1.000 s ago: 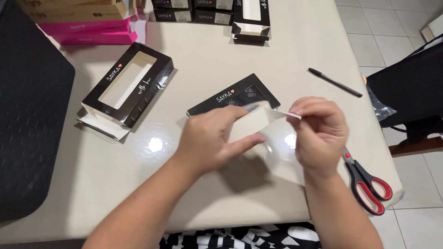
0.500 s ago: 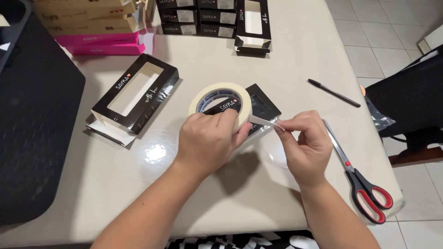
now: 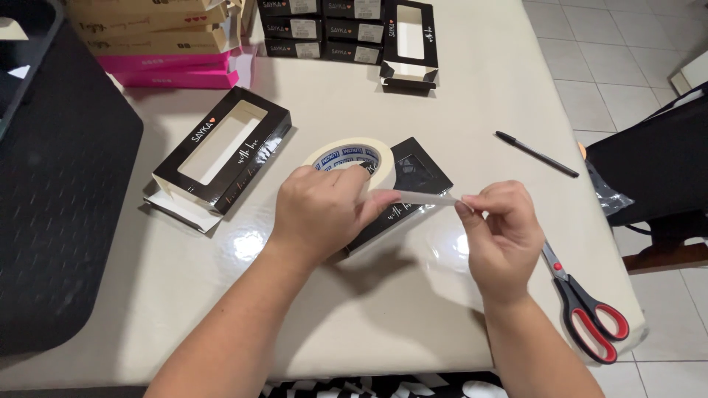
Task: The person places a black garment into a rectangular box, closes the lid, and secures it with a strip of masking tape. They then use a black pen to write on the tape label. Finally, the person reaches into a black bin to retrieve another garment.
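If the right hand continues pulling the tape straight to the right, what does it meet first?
Probably nothing on the table. The right hand holds the tape strip above the surface; the scissors lie lower right and the black pen upper right, both outside that line. Height is hard to judge.

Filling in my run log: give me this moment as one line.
left hand: holds tape roll | right hand: pinches pulled tape strip | under: black box | near: scissors, pen
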